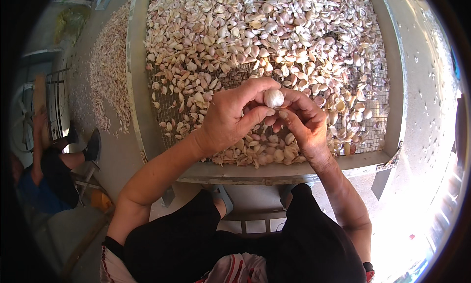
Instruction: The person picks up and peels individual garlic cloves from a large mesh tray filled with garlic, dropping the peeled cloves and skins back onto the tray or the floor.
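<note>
Above the wire-mesh tray [365, 160], a small round whitish garlic bulb [274, 98] is held up between my two hands. My left hand [230, 111] pinches it between thumb and forefinger. From the other side, the curled fingers and thumb of my right hand [304, 121] close in against it. Whether a loose piece sits under the right thumb is hard to make out. Below and beyond both hands, many loose garlic cloves [221, 37] are spread over the mesh, with a pile of them [267, 153] along the near edge.
More cloves [110, 62] are heaped on the floor left of the tray. Another person [54, 170] sits at the far left beside a metal frame. The tray's raised rim [137, 86] surrounds the mesh. Scraps lie on the sunlit floor [422, 86] at right.
</note>
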Motion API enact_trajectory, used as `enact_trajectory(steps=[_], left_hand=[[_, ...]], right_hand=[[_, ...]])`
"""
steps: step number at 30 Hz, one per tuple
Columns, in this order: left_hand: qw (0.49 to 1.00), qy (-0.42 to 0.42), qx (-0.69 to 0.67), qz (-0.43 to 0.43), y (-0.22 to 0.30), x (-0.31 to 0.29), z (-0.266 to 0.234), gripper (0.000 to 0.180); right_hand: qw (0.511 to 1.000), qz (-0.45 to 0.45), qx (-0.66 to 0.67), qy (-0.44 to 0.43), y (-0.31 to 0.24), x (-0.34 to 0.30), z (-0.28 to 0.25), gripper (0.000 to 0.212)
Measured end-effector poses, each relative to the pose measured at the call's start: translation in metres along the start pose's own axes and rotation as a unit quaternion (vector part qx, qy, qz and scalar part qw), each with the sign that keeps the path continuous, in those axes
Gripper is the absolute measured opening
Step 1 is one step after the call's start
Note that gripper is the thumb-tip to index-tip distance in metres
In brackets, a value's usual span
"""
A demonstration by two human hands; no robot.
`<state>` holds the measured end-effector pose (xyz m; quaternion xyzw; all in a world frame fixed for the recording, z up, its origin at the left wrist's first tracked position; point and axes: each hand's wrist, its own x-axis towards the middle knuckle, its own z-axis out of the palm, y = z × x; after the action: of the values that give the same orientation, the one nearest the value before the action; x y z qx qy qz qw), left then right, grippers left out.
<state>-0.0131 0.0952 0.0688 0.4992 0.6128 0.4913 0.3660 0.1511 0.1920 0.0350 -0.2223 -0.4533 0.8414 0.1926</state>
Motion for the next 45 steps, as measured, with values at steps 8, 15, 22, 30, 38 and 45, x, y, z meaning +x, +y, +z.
enact_trajectory(steps=[8,15,22,30,38,45], left_hand=[[0.978,-0.013,0.177,0.106,0.0,0.002,-0.002,0.04],[0.946,-0.051,0.289,0.137,-0.004,0.002,0.007,0.027],[0.952,-0.08,0.26,0.141,-0.016,-0.02,0.014,0.03],[0.979,-0.081,0.136,0.131,-0.008,-0.029,0.013,0.028],[0.95,-0.042,-0.263,-0.161,-0.004,-0.033,0.003,0.037],[0.921,-0.014,-0.297,-0.252,-0.01,-0.03,0.001,0.015]], right_hand=[[0.988,-0.055,-0.145,0.024,0.005,0.001,0.005,0.03],[0.952,-0.095,-0.287,0.051,0.01,-0.003,0.012,0.033],[0.936,-0.092,-0.34,-0.02,0.015,-0.02,0.012,0.034],[0.973,-0.025,-0.222,-0.06,0.02,-0.018,0.011,0.02],[0.978,0.159,0.128,-0.036,0.022,-0.019,-0.013,0.019],[0.951,0.067,-0.297,-0.043,0.028,-0.029,0.0,0.018]])
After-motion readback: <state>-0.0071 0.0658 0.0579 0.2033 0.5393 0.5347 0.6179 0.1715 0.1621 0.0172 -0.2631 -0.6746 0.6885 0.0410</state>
